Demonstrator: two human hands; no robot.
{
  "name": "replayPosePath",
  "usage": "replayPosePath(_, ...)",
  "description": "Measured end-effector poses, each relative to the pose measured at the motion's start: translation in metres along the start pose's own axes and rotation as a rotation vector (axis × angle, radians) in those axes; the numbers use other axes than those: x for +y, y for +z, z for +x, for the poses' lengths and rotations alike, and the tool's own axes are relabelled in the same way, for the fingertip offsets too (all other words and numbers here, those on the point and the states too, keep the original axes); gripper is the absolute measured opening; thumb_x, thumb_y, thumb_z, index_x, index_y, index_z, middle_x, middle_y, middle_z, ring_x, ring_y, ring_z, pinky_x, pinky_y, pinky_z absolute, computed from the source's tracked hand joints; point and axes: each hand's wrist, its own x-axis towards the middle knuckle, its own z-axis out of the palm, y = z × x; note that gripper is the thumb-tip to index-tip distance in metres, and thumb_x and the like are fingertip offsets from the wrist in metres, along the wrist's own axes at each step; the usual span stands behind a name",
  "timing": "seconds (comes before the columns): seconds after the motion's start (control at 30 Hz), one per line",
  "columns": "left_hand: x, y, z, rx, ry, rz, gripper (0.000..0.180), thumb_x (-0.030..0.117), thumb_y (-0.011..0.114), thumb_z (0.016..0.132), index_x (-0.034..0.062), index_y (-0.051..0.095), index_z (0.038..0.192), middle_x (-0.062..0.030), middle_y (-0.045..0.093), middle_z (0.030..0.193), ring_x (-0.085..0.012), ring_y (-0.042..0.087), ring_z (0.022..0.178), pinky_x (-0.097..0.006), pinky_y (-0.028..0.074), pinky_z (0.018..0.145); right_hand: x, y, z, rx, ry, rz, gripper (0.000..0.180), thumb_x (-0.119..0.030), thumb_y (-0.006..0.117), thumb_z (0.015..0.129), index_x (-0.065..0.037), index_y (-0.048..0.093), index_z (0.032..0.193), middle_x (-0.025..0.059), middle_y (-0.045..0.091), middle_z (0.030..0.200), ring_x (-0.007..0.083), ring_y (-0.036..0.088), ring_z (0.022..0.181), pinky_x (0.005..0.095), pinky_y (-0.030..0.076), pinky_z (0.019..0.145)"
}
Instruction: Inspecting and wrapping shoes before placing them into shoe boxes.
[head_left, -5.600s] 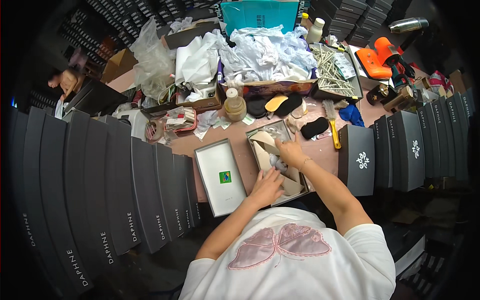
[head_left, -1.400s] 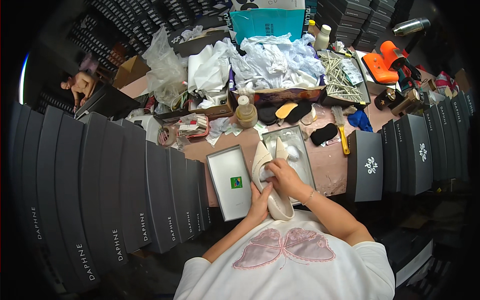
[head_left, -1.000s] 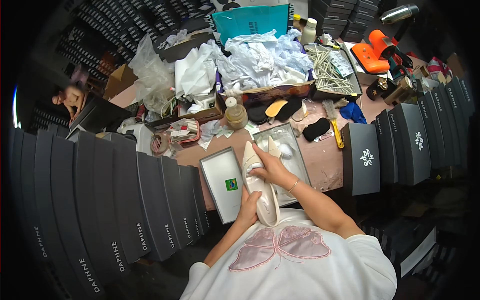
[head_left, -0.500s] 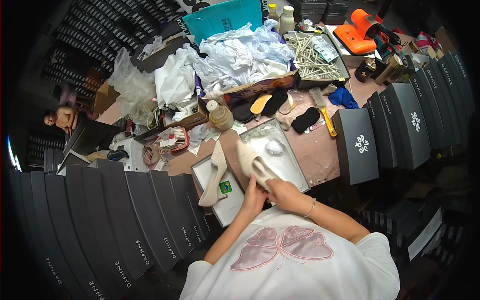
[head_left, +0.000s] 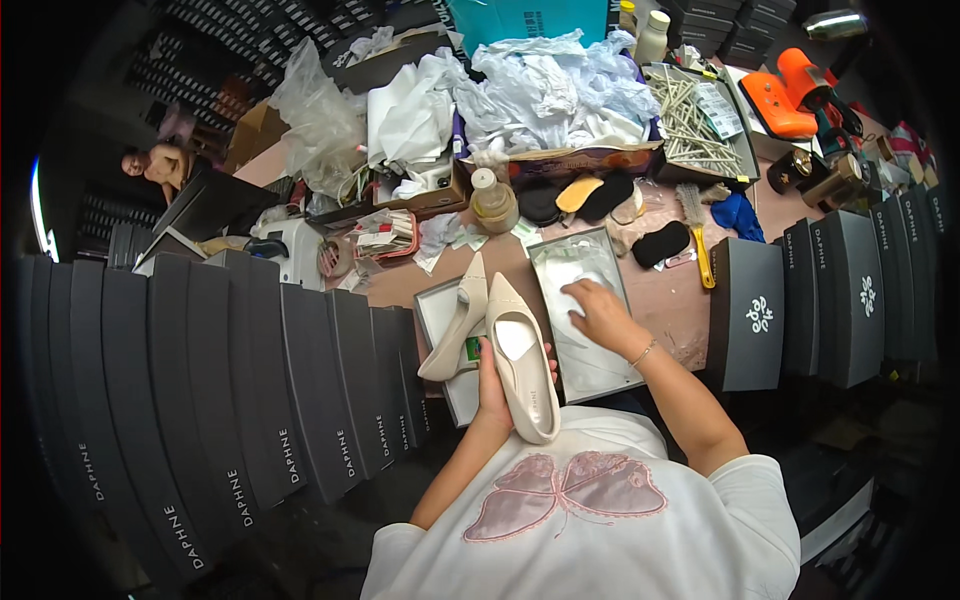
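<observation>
My left hand (head_left: 492, 385) grips a cream pointed-toe shoe (head_left: 541, 400) from below, its opening facing up and something white showing inside the toe. The matching shoe (head_left: 462, 325) lies on its side in the grey shoebox part (head_left: 432, 305) just left of it, by a small green card (head_left: 474, 348). Over the other box part (head_left: 590, 385), lined with white paper, my right hand (head_left: 608, 318) is lowered with bent fingers. They close on a white paper wad (head_left: 571, 305), mostly hidden by the hand.
Dark shoeboxes stand in rows at left (head_left: 240, 370) and right (head_left: 745, 320). Behind are a glue bottle (head_left: 494, 205), black pads (head_left: 660, 243), a yellow-handled brush (head_left: 700, 240), a carton of crumpled tissue (head_left: 560, 95) and a box of white sticks (head_left: 690, 120). Another person (head_left: 165, 165) is far left.
The shoe came down toward my body and turned opening-up, now in my left hand alone. My right hand let go of it and moved right, over the paper-lined box part. The view shifted.
</observation>
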Motion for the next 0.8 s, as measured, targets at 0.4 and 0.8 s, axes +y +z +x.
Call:
replayPosePath(0.4,-0.036,-0.007,0.012,0.159,0.227,0.13,0.073,0.066,0.033,0.092,0.0082,0.035,0.136,-0.012,0.048,0.126,-0.0235,0.05,0.116,-0.039,0.043,0.098,-0.079,0.003,0.006,-0.282,0.015,0.177,0.036,-0.027,0.066,0.078,-0.002,0.06,0.103,0.0196,0.066,0.08,0.0385,0.064,0.075,0.0451,0.051,0.066)
replayPosePath(0.8,-0.052,-0.005,0.016,0.109,0.221,0.15,0.066,0.051,0.041,0.097,0.007,0.017,0.14,-0.0146,0.037,0.136,-0.0247,0.043,0.123,-0.039,0.039,0.103,-0.065,0.019,0.002,-0.189,0.194,0.242,0.033,-0.03,0.064,0.076,-0.002,0.062,0.093,0.0236,0.065,0.087,0.0402,0.064,0.082,0.0454,0.05,0.07)
